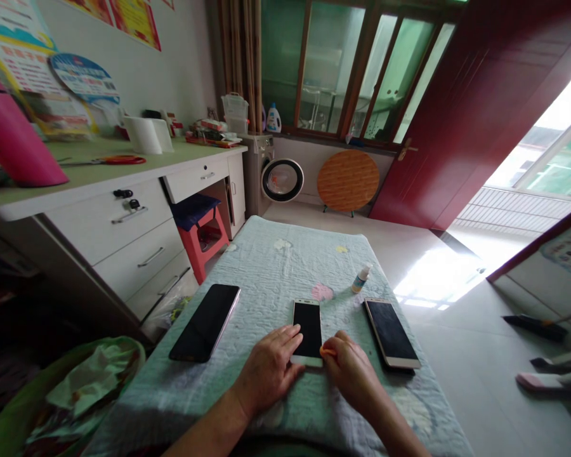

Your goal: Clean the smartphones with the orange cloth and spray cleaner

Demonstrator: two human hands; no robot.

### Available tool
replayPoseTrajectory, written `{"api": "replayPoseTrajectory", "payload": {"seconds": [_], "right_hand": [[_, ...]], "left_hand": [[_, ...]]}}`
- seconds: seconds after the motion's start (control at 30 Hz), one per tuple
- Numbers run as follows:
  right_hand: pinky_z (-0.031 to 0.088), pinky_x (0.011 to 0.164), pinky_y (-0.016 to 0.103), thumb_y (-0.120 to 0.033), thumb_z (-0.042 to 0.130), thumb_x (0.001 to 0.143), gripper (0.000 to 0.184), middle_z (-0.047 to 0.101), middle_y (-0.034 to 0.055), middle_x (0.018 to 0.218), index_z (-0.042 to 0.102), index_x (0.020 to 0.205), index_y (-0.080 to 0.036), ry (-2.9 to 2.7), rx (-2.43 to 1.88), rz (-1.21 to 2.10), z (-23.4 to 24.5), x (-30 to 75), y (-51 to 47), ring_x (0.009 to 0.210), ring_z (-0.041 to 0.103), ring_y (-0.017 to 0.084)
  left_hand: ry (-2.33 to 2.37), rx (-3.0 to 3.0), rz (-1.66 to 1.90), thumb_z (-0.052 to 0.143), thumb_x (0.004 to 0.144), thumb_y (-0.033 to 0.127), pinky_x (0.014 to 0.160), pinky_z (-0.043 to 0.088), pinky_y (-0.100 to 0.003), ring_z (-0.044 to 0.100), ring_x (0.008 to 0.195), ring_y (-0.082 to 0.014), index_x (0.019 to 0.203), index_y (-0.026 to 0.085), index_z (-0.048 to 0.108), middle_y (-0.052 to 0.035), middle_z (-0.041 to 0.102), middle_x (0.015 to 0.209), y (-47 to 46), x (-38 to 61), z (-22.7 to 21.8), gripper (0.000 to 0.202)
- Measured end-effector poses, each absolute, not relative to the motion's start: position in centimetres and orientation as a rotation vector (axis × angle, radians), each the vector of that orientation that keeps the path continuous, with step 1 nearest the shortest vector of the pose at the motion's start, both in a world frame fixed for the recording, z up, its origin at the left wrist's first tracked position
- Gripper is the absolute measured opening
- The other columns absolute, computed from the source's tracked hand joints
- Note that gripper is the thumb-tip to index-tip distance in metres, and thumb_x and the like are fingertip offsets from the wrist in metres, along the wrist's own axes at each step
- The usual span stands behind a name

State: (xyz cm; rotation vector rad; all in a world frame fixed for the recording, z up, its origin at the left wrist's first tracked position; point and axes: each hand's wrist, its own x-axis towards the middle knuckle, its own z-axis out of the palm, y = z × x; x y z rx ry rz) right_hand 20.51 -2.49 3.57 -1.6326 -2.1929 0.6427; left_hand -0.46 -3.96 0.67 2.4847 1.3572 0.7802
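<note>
A white smartphone with a dark screen lies face up on the cloth-covered table, its lower end towards me. My left hand grips its left side, fingers over the edge of the screen and thumb near the bottom corner. At the lower right edge, my right hand pinches a small orange cloth-like piece against the phone; most of that piece is hidden in the fingers. Left of my hands lies a larger black smartphone. A gold-framed smartphone rests on the right, close to a small spray bottle.
The light blue quilted cloth covers the table. A desk with drawers stands at the left, a red stool beside it. A green waste basket is at lower left. Farther back are a washing machine and a red door.
</note>
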Motion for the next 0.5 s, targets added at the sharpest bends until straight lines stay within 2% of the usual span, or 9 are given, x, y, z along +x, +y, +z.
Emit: {"api": "replayPoseTrajectory", "payload": {"seconds": [0.17, 0.27, 0.37, 0.5], "right_hand": [[0.036, 0.073, 0.023, -0.014, 0.055, 0.086, 0.014, 0.062, 0.0038, 0.084, 0.067, 0.08, -0.017, -2.214, -1.734, 0.483, 3.4, 19.7, 2.4, 0.08, 0.059, 0.015], [0.036, 0.075, 0.023, -0.016, 0.056, 0.088, 0.012, 0.065, 0.0052, 0.09, 0.068, 0.09, -0.017, -2.173, -1.812, 0.433, 3.6, 19.1, 5.4, 0.087, 0.06, 0.016], [0.036, 0.072, 0.024, -0.018, 0.054, 0.089, 0.018, 0.065, 0.0077, 0.096, 0.066, 0.102, -0.015, -2.108, -1.877, 0.381, 3.9, 18.8, 7.1, 0.09, 0.059, 0.018], [0.035, 0.069, 0.024, -0.019, 0.048, 0.092, 0.023, 0.063, 0.0081, 0.096, 0.071, 0.092, -0.017, -2.077, -1.922, 0.355, 4.0, 18.5, 6.9, 0.086, 0.059, 0.017]], "left_hand": [[1.316, 2.516, 0.762, 0.058, 0.092, 0.047, 0.104, 0.048, -0.048, 0.056, 0.125, -0.0304, 0.129, 0.012, 0.059, -0.0169, 0.058, 0.136, -3.8, -0.8, 0.8, 0.051], [1.329, 2.501, 0.764, 0.06, 0.091, 0.045, 0.104, 0.048, -0.047, 0.056, 0.125, -0.0301, 0.129, 0.014, 0.059, -0.0159, 0.058, 0.136, -3.9, -0.8, 0.9, 0.049], [1.352, 2.484, 0.753, 0.063, 0.09, 0.038, 0.104, 0.048, -0.046, 0.056, 0.125, -0.0294, 0.13, 0.016, 0.058, -0.0149, 0.057, 0.137, -4.1, -0.7, 1.0, 0.046], [1.422, 2.465, 0.733, 0.065, 0.087, 0.033, 0.102, 0.049, -0.045, 0.055, 0.125, -0.0308, 0.13, 0.015, 0.058, -0.0168, 0.052, 0.14, -4.3, -0.5, 1.1, 0.046]]}}
